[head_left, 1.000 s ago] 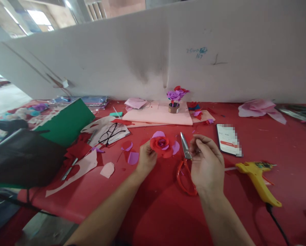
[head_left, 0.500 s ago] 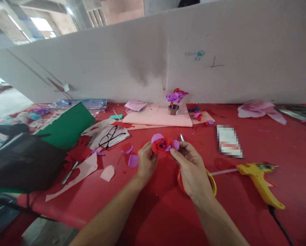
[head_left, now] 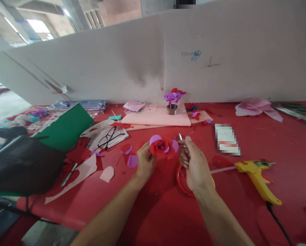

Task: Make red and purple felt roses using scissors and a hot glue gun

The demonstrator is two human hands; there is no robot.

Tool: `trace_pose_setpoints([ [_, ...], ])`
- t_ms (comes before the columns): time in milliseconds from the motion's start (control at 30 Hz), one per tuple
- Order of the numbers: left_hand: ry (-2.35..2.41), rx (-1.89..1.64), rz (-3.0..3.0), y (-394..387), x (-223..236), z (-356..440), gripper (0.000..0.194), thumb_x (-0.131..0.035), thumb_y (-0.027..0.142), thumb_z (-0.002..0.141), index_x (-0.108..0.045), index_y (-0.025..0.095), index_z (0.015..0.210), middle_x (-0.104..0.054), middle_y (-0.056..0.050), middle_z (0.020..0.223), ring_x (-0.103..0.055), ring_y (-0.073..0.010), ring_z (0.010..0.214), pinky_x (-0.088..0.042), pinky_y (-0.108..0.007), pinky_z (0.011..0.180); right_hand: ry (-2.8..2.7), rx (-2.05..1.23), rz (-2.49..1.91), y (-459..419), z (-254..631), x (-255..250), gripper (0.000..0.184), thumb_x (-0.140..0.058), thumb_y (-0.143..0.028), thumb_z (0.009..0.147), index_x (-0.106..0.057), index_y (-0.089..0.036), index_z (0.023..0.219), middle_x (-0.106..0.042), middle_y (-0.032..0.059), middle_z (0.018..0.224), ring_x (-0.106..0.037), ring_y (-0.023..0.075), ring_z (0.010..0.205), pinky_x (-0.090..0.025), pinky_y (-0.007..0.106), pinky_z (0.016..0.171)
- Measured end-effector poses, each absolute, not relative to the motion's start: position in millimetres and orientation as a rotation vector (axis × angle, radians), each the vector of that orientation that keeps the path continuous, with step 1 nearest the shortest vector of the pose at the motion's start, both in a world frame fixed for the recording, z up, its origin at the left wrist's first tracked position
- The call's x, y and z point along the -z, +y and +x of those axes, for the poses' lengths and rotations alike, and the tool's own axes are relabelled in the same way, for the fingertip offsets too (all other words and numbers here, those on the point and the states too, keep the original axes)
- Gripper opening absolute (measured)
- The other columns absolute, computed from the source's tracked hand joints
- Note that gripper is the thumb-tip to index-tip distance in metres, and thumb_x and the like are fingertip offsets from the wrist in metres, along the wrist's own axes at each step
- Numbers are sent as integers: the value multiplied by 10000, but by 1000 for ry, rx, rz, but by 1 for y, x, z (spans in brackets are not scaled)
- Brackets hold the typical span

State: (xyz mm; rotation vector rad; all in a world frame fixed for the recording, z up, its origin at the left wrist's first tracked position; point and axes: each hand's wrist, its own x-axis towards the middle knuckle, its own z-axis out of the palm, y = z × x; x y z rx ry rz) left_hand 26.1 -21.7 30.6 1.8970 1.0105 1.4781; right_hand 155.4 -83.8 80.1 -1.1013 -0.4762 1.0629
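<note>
Reading the red table (head_left: pixel 153 218) as a dial: right hand (head_left: pixel 196 167) at four o'clock, fingers loosely curled, and whether they hold anything I cannot tell; left hand (head_left: pixel 145 163) at eight, fingertips pinched together on the flower (head_left: pixel 160 147); glue gun (head_left: pixel 258 181) farther out toward four; scissors (head_left: pixel 179 181) at five, partly behind the right hand; phone (head_left: pixel 227 139) at three; flower at the dial's centre.

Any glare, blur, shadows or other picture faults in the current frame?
Head view: the window at upper left is washed out by glare; head view: the phone is coarsely pixelated, its screen unreadable; head view: soft, dim shadows lie on the red table between the forearms; head view: the paper flower looks slightly soft, though separate petals are distinguishable.
</note>
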Motion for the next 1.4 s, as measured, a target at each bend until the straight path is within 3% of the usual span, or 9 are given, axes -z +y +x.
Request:
trace_pose_setpoints([
  [267, 968, -1453, 1876, -19, -27, 26, 303, -452, -15, 602, -663, 174, 709, -651, -13, 709, -586, -137, 664, -462, -224, 642, -409, -898, -1014, -82, 160, -76, 123, -634, -321, 789, -631, -216, 854, -464, -74, 585, -415, 76, 517, -329, 209, 493],
  [467, 1028, -1512, 1525, -4, -17, 24, 186, -546, 85, 657, -690, 155, 753, -693, -38, 782, -612, -162, 753, -492, -284, 736, -464, -887, -1013, -79, 164, -71, 218, -706, -320, 758, -558, -217, 880, -702, 2, 804, -649, 130, 681, -505, 295, 680],
  [767, 1054, -1497, 1143, 1, -14, 25, 69, -629, 173, 638, -652, 126, 683, -617, -2, 657, -538, -124, 649, -482, -264, 662, -670, -694, -1414, -84, 170, -74, 280, -692, -444, 754, -622, -174, 728, -614, -20, 523, -476, 87, 391, -392, 224, 425],
  [900, 1102, -1439, 1144, -5, -18, 29, 85, -631, 178, 663, -673, 123, 712, -619, -4, 684, -537, -123, 668, -469, -256, 655, -943, -651, -1483, -78, 178, -65, 193, -610, -332, 784, -716, -217, 895, -726, 79, 930, -678, 239, 887, -514, 413, 803],
  [1033, 1056, -1441, 1134, -8, -25, 29, 90, -614, 151, 676, -685, 133, 728, -628, 7, 700, -537, -111, 675, -461, -252, 691, -1145, -300, -1598, -77, 179, -62, 368, -607, -241, 747, -689, -294, 1102, -599, 63, 1296, -385, 307, 1338, -253, 571, 1074],
  [1133, 1069, -1486, 1086, -6, -31, 27, 60, -631, 170, 678, -676, 143, 707, -618, 20, 656, -537, -109, 661, -456, -247, 685, -1115, -341, -1614, -80, 178, -64, 344, -513, -327, 860, -640, -253, 1171, -707, 81, 1075, -673, 256, 929, -456, 469, 887],
  [1233, 1065, -1551, 1037, 1, -35, 22, 68, -663, 212, 679, -674, 149, 703, -641, 15, 671, -566, -112, 689, -457, -243, 711, -1043, -349, -1678, -84, 177, -68, 326, -480, -425, 891, -680, -219, 1045, -715, 41, 763, -602, 164, 495, -479, 340, 635],
  [1300, 1024, -1577, 996, 5, -36, 20, 90, -676, 225, 675, -677, 151, 726, -664, 5, 715, -580, -104, 700, -461, -243, 734, -1071, -245, -1739, -84, 178, -69, 326, -482, -442, 890, -700, -216, 976, -675, 29, 646, -592, 178, 510, -455, 333, 629],
  [1400, 971, -1577, 945, 8, -36, 19, 131, -686, 256, 673, -669, 151, 750, -657, 4, 707, -578, -96, 666, -476, -256, 739, -1229, -45, -1814, -81, 182, -66, 296, -535, -384, 856, -682, -249, 1073, -711, 75, 844, -639, 259, 820, -432, 400, 763],
])
